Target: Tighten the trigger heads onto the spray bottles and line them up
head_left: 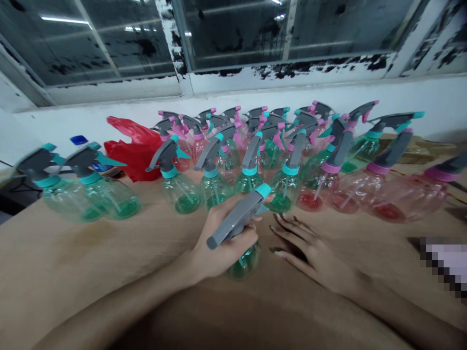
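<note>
My left hand (222, 243) is wrapped round the neck of a green spray bottle (245, 265) with a grey and turquoise trigger head. The bottle stands near the middle of the table, and my fingers hide its collar. To its right, my right hand (310, 248) lies low over the tabletop, fingers stretched out and apart, holding nothing. Just beyond both hands runs a row of green spray bottles (182, 194) with turquoise collars. Farther right the row goes on with pink spray bottles (346, 194) that have pink collars.
Many more spray bottles crowd behind the front row, against the white wall (127, 104). A red plastic bag (134, 155) sits at the back left, beside two green bottles (113, 199). Brown wrapping (416, 150) lies at the back right. Windows (292, 34) with peeling black paint rise above.
</note>
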The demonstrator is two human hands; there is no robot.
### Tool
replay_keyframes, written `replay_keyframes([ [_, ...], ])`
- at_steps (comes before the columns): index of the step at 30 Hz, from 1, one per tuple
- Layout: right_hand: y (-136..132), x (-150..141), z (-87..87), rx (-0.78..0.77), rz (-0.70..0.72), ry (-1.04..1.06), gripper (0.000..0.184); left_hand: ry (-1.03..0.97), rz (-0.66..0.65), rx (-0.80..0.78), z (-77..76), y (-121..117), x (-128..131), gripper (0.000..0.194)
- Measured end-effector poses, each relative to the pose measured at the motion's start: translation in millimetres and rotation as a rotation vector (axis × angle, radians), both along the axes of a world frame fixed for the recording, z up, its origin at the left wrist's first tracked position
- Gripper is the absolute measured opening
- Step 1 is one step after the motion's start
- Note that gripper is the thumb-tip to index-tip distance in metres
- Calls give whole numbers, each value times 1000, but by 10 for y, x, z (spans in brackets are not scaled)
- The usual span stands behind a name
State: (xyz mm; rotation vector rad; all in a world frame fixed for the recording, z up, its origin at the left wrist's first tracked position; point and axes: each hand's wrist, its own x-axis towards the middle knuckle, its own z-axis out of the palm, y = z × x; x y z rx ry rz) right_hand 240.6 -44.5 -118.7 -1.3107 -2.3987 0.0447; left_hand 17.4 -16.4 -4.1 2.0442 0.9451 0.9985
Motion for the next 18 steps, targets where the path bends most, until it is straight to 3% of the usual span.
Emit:
replay_keyframes([
  [5, 6, 1, -3, 5, 2, -25, 50, -28, -14, -69, -66, 9, -7, 44],
  [18, 11, -2, -13, -7, -3, -9, 51, -57, -78, -55, -96, 54, -8, 48],
])
